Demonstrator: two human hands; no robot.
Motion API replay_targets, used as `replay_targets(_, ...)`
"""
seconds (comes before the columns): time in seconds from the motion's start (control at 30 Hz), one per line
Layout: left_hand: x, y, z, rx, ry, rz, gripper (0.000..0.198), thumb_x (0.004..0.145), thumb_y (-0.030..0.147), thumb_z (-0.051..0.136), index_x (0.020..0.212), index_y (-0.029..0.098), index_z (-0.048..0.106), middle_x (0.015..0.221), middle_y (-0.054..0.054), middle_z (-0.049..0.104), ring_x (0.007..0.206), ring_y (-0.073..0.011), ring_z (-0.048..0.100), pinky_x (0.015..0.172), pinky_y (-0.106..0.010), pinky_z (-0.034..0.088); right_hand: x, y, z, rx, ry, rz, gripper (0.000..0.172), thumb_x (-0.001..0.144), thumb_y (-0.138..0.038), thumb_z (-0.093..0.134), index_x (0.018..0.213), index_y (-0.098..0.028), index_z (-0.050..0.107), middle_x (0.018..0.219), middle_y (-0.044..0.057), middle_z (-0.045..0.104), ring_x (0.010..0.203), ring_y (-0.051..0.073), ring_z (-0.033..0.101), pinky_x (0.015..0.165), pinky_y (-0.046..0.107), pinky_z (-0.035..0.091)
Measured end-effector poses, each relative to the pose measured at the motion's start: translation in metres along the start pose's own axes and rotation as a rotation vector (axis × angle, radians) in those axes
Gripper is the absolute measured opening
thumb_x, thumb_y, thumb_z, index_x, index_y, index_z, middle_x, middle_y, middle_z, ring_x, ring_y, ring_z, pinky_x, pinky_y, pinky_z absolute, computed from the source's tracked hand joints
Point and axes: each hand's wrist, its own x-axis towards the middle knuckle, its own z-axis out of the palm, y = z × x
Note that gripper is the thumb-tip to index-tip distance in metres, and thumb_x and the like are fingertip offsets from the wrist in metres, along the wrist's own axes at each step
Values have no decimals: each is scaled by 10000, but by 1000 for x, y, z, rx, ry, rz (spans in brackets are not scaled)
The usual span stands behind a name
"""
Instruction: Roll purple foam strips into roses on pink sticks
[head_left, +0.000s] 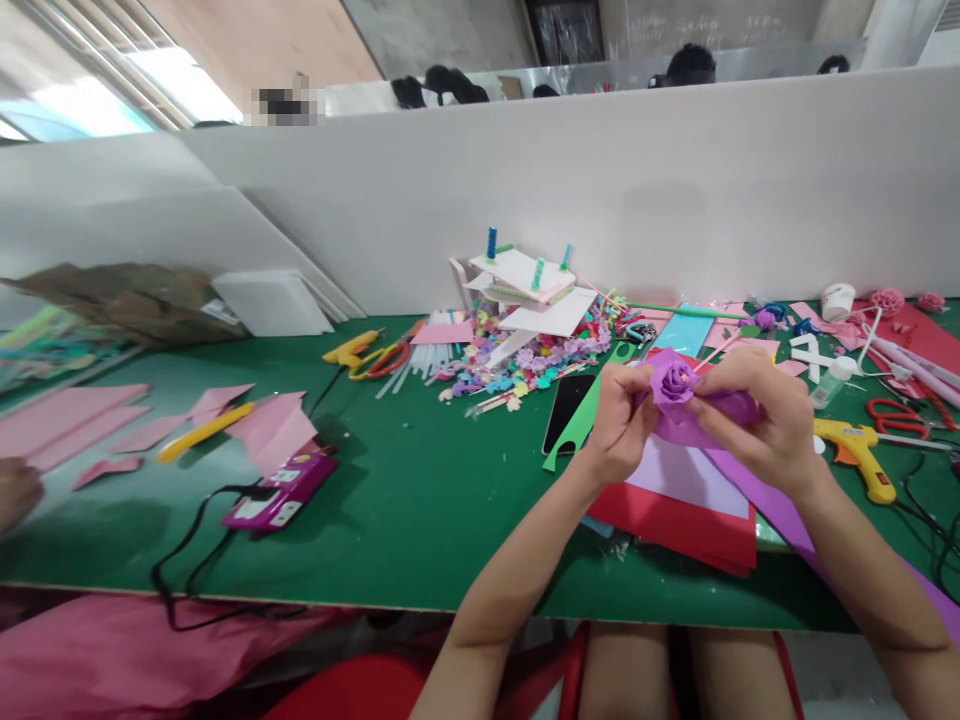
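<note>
A purple crepe-paper flower (677,383) with a rolled, rose-like centre is held up between my two hands above the table. My left hand (624,420) pinches its left edge. On the other side, my right hand (754,410) grips the paper at the right, fingers and thumb closed on it. A long purple paper strip (799,515) runs from under the right hand down past the right forearm. Below the flower lie a pale lilac sheet (697,485) and red sheets (675,530). Left of them, a green paper piece (577,435) overlaps a black phone (564,405).
A yellow glue gun (862,450) and red scissors (896,415) lie to the right. Colourful paper flowers (525,360) are heaped at the back. Further left are another glue gun (351,350), a magenta box (285,492), pink paper (274,430) and another person's hand (19,492).
</note>
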Motion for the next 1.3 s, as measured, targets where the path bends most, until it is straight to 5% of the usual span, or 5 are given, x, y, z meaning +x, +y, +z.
replay_targets(0.17, -3, -4, -1, -28, -63, 24, 347, 863, 538, 563, 965, 239, 419, 804, 16, 492, 667, -117, 488, 573, -240, 411, -1, 1, -2, -9, -21, 24, 65, 820, -191, 664, 835, -238, 621, 719, -6, 678, 649, 153, 604, 696, 351, 439)
replay_targets(0.3, -1, 0, 0, 14, -56, -31, 250, 899, 401, 578, 917, 242, 387, 761, 42, 482, 627, -91, 480, 574, -218, 402, -3, 3, -4, -6, -37, 87, 108, 810, -260, 700, 886, -242, 624, 795, 7, 702, 709, 161, 621, 696, 335, 453)
replay_targets(0.53, 5, 4, -4, -70, 10, -79, 293, 864, 445, 622, 826, 218, 441, 687, 57, 497, 558, -70, 464, 530, -201, 394, -1, 14, -16, 116, -258, 182, 218, 809, -423, 699, 892, -227, 649, 783, 2, 689, 721, 137, 609, 671, 281, 465)
replay_targets(0.87, 7, 0, -9, -241, 57, -78, 281, 725, 348, 786, 620, 171, 594, 613, -3, 678, 536, -107, 624, 524, -218, 507, 9, 10, -37, 136, -457, 10, 84, 859, -287, 663, 847, -223, 611, 721, -25, 656, 655, 115, 553, 693, 313, 414)
replay_targets(1.3, 9, 0, -9, -225, 16, -166, 202, 823, 376, 690, 877, 220, 574, 780, 2, 654, 650, -89, 618, 560, -181, 493, 9, 12, -32, -10, -250, -149, 20, 849, -267, 674, 861, -281, 667, 721, -32, 676, 637, 128, 593, 826, 380, 433)
